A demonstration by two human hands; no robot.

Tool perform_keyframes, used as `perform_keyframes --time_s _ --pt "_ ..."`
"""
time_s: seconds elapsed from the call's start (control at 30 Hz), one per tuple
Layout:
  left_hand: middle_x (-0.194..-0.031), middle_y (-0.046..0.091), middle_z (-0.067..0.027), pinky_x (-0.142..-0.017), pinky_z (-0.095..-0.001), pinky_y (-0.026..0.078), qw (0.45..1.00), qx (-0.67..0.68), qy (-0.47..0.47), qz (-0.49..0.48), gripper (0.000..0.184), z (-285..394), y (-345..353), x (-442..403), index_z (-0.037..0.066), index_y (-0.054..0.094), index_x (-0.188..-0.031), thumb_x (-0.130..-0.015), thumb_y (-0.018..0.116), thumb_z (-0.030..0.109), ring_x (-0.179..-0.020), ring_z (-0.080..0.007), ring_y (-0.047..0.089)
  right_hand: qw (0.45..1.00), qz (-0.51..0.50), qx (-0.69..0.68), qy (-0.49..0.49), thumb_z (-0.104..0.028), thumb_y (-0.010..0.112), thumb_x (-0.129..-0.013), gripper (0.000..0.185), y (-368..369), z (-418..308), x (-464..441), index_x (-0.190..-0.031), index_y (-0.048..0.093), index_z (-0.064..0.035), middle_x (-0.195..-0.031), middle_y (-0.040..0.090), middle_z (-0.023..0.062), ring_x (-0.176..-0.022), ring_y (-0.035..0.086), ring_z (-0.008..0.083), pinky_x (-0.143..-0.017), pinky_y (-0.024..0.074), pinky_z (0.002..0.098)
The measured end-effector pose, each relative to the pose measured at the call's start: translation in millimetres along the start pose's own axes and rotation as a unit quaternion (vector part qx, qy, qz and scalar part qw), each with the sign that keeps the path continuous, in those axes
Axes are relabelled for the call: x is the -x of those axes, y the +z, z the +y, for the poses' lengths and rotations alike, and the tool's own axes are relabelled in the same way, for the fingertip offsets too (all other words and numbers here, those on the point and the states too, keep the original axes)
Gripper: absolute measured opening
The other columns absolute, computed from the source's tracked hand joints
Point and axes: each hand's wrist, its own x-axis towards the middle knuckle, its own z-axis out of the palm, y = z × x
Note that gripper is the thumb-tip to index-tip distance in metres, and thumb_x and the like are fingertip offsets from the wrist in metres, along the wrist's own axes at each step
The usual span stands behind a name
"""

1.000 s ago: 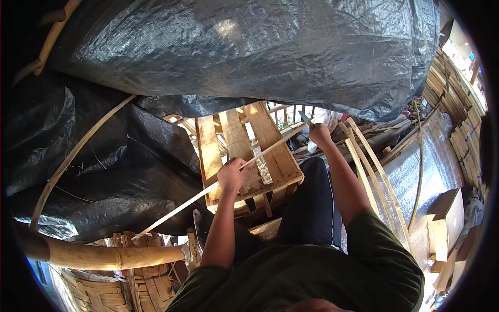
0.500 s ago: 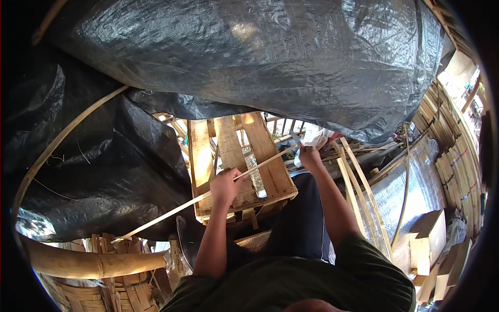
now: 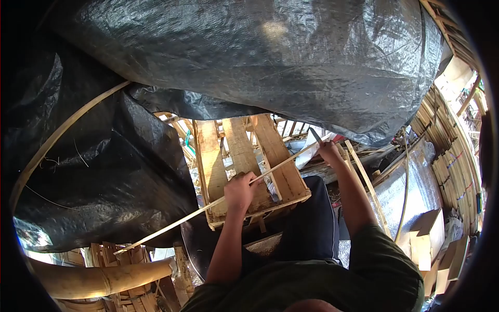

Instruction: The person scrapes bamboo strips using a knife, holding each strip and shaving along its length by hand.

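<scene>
A long, thin bamboo strip (image 3: 171, 226) runs slantwise across a slatted wooden bench (image 3: 288, 177). My left hand (image 3: 240, 191) is closed around the strip, above the front part of the bench. Farther right, my right hand (image 3: 329, 153) grips a knife (image 3: 316, 136) whose blade points up and away from me. The strip's far end reaches the blade beside my right hand. Its other end extends down to the left, past the bench. The knife's handle is hidden in my fingers.
Black plastic sheeting (image 3: 249, 62) hangs in front and at left. A thick bamboo pole (image 3: 104, 278) lies lower left. Pale strips (image 3: 366, 174) lean near my right arm. Boxes (image 3: 429, 242) and bundled bamboo slats (image 3: 457, 171) stand at right.
The view has shifted, so the bench and both hands appear farther right. My right hand with the knife is slightly farther from my left hand. Both grips stay closed.
</scene>
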Motion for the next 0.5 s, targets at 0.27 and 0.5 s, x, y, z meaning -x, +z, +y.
perform_keyframes --time_s 0.27,0.5 --pt "-0.074 0.065 -0.0051 -0.058 -0.0386 0.05 1.0 0.025 -0.016 -0.002 0.026 -6 2 -2 0.017 0.066 -0.079 -0.081 0.072 0.042 -0.069 -0.0263 0.065 0.958 -0.164 -0.154 0.18 -0.037 0.048 -0.099 0.045 -56 -130 59 -0.092 0.065 0.0047 -0.074 0.066 0.0255 -0.064 0.067 0.0402 -0.06 0.0546 0.0478" --pt "-0.074 0.066 -0.0049 -0.059 -0.0386 0.049 0.999 0.028 -0.017 0.0 0.026 -1 0 -1 0.017 0.067 -0.08 -0.08 0.074 0.042 -0.07 -0.0261 0.065 0.999 0.004 -0.033 0.019 -0.036 0.044 -0.1 0.047 25 0 12 -0.086 0.067 0.0027 -0.075 0.068 0.0244 -0.069 0.068 0.0402 -0.061 0.0554 0.0486"
